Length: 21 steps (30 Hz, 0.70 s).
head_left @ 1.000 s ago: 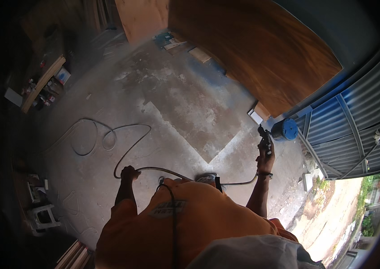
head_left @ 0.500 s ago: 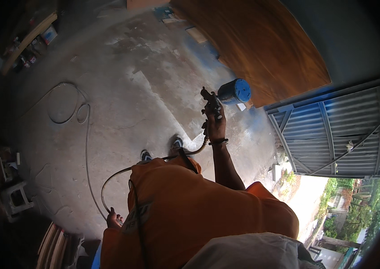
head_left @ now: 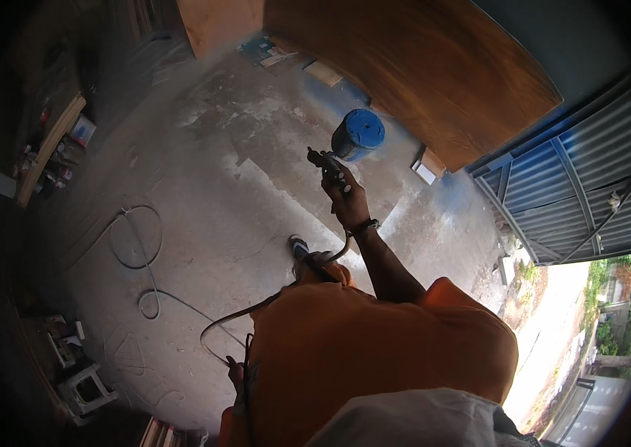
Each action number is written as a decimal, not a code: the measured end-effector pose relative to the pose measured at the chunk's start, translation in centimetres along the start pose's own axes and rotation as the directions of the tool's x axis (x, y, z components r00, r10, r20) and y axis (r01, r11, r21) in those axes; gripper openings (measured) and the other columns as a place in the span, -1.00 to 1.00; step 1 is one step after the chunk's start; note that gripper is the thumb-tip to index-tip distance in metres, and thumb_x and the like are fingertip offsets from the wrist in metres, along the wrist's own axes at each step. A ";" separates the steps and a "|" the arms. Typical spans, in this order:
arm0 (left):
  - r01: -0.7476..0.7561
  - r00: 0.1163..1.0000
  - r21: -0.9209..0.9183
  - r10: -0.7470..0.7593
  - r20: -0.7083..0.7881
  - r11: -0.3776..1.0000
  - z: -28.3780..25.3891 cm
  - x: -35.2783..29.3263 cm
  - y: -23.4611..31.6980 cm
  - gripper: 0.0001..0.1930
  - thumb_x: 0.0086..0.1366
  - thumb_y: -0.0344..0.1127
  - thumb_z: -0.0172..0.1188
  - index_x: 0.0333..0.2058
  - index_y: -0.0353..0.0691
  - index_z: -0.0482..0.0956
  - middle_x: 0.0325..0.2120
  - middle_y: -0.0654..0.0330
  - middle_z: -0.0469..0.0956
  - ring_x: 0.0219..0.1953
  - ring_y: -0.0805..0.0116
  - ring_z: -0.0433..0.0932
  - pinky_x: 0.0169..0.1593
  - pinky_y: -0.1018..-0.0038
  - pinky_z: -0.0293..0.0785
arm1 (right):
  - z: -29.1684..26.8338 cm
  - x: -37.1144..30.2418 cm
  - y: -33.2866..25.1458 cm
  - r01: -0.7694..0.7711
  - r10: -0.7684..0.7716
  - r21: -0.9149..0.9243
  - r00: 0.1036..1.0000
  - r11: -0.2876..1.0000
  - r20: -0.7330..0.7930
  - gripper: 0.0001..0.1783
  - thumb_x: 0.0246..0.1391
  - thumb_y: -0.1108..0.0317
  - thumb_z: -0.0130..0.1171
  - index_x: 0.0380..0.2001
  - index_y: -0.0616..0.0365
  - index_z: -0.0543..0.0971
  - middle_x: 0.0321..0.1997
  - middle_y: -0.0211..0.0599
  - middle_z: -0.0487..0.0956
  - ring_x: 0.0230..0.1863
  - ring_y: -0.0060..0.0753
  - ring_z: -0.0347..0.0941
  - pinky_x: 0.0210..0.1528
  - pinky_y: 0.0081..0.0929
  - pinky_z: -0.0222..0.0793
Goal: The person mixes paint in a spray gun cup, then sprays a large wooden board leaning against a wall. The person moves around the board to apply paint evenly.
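My right hand [head_left: 353, 203] is wrapped round the handle of a dark spray gun [head_left: 335, 173], held out in front of me. A blue paint-stained cup [head_left: 360, 134] is fixed to the gun. From the grip, an air hose [head_left: 215, 326] runs down past my waist and loops to my left hand [head_left: 236, 375]. Low at my left side, that hand is closed on the hose, with its fingers partly hidden by my orange shirt.
A large brown wood-grained panel [head_left: 435, 82] stands ahead. More hose lies coiled on the concrete floor [head_left: 204, 216] at left. A white stool [head_left: 86, 391] and a wooden shelf [head_left: 51, 149] with small containers line the left. Corrugated metal [head_left: 554, 197] borders a bright opening at right.
My view has swung round, with floor things shifting in the picture. The gun and cup sit farther left and slightly higher. The floor hose has shifted its loops. Both hands keep their hold.
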State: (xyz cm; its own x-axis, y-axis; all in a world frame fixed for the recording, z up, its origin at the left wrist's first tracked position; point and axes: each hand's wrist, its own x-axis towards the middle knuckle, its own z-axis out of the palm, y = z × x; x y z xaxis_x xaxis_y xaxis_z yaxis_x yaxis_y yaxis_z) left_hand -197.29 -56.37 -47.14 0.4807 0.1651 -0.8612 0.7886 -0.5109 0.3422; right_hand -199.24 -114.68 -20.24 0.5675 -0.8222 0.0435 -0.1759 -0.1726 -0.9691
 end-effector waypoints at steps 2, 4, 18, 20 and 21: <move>-0.061 0.998 -0.038 0.060 -0.035 0.997 -0.1 1.9 5.2 -0.39 0.27 0.35 -0.06 -0.33 -0.20 0.41 -0.57 0.26 0.33 -0.48 0.30 0.39 -0.21 0.08 0.37 | 0.4 2.4 -0.9 0.053 -0.052 -0.015 0.998 0.999 0.021 -0.43 0.11 0.24 0.19 0.21 0.01 0.35 -0.12 -0.13 0.61 -0.04 -0.21 0.55 0.01 -0.37 0.38; -0.109 0.992 -0.072 0.104 -0.074 0.991 -0.2 3.3 11.2 -0.39 0.28 0.35 -0.06 -0.32 -0.21 0.42 -0.56 0.26 0.35 -0.46 0.30 0.41 -0.19 0.05 0.37 | 0.3 4.8 -0.7 0.092 -0.093 -0.046 0.996 0.995 -0.006 -0.42 0.12 0.23 0.18 0.21 0.01 0.35 -0.08 -0.03 0.59 -0.02 -0.04 0.54 0.00 -0.30 0.39; -0.453 0.876 0.220 0.477 -0.071 0.864 0.0 10.1 29.1 -0.64 0.35 -0.03 0.00 -0.11 -0.20 0.48 -0.35 0.11 0.54 -0.25 0.24 0.53 -0.14 -0.02 0.44 | 5.4 17.7 -0.2 0.034 -0.035 -0.055 0.999 0.998 -0.012 -0.43 0.14 0.29 0.17 0.23 0.01 0.34 -0.10 -0.08 0.61 -0.06 -0.18 0.57 -0.01 -0.34 0.40; -0.520 0.826 0.380 0.564 -0.006 0.765 -0.7 13.2 30.2 -0.65 0.36 -0.01 -0.01 -0.12 -0.16 0.47 -0.37 0.12 0.53 -0.26 0.26 0.53 -0.15 -0.14 0.41 | 7.6 19.7 -0.4 0.058 -0.059 -0.064 0.998 0.996 -0.005 -0.42 0.13 0.28 0.18 0.23 0.00 0.34 -0.10 -0.02 0.61 -0.06 -0.10 0.56 -0.02 -0.30 0.41; -0.551 0.798 0.447 0.601 0.038 0.705 -0.4 14.6 31.2 -0.66 0.36 0.00 -0.02 -0.13 -0.14 0.47 -0.39 0.12 0.52 -0.26 0.26 0.53 -0.16 -0.20 0.39 | 8.7 20.7 -0.6 0.076 -0.076 -0.074 0.997 0.994 -0.007 -0.42 0.12 0.26 0.19 0.22 -0.01 0.35 -0.10 0.03 0.60 -0.06 -0.02 0.55 -0.03 -0.26 0.41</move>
State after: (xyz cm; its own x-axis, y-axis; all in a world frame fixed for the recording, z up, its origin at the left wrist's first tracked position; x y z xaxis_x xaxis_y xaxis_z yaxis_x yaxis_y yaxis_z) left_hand -165.51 -69.52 -48.90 0.8433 -0.2068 -0.4961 0.1193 -0.8279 0.5480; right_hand -180.40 -126.95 -20.88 0.5733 -0.8106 0.1192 -0.1919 -0.2743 -0.9423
